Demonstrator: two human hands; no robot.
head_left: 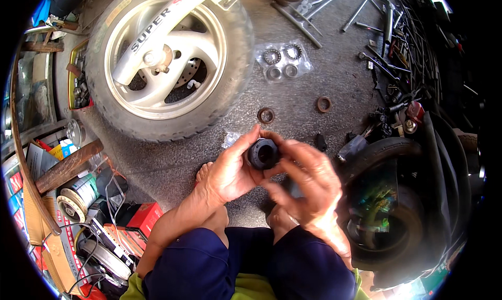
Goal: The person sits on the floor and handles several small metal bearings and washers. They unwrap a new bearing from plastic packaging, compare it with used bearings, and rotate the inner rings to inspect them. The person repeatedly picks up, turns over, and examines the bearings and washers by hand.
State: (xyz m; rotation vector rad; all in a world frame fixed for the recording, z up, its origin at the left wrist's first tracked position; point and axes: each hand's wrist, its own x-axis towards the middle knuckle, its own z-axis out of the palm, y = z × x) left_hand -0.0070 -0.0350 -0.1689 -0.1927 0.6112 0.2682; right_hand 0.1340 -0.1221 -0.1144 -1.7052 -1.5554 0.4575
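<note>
My left hand (234, 172) is closed round a dark, hollow, round part (257, 155) with a faceted face, thumb along its near side. My right hand (308, 190) is just to its right, fingers bent and apart; whether a fingertip touches the part is unclear. A rusty ring (265, 115) lies just beyond my hands, another (323, 105) to its right. Farther ahead is a clear bag (284, 62) holding several bearing rings. A small crumpled plastic piece (230, 140) lies partly behind my left hand.
A white motorcycle wheel (225, 85) with fork lies ahead left. T-handled tools (303, 28) and scattered wrenches (392, 64) lie at upper right. Black tyres (408, 216) are at lower right. Boxes (141, 221), spools (78, 200) and wooden pieces (68, 164) crowd the left.
</note>
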